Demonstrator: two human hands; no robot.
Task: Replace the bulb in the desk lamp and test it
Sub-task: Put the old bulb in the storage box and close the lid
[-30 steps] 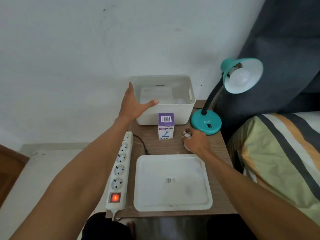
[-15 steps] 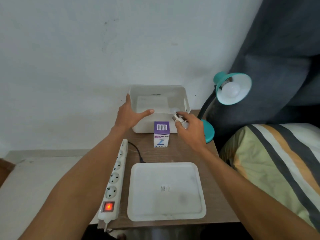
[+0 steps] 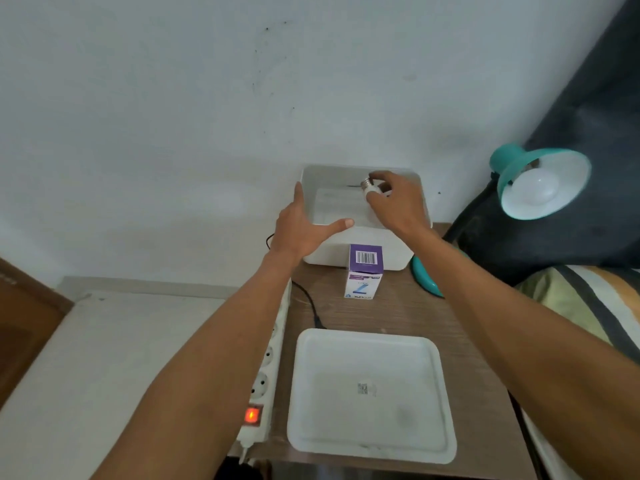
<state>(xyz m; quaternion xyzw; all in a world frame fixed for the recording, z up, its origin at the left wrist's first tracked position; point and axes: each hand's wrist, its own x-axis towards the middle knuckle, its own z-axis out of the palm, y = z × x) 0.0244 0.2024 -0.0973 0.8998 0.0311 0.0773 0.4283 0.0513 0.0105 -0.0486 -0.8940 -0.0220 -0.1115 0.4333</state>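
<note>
My right hand [image 3: 394, 202] holds a white bulb [image 3: 371, 187] over the open white bin [image 3: 360, 251], its metal screw base pointing left. My left hand [image 3: 304, 226] rests on the bin's left front rim, fingers spread, thumb along the front edge. The teal desk lamp [image 3: 540, 178] stands at the right with a white bulb [image 3: 540, 187] in its shade; its base [image 3: 424, 275] shows beside my right forearm. A purple and white bulb box [image 3: 364, 271] stands upright in front of the bin.
A white tray [image 3: 370, 393] lies at the table's near edge. A white power strip [image 3: 263, 382] with a lit red switch [image 3: 252, 415] runs along the table's left side. A bed with a striped cover [image 3: 588, 306] adjoins the right side.
My right hand lifted the bulb from the table by the lamp base and carried it up and back over the bin. The left hand stayed on the bin.
</note>
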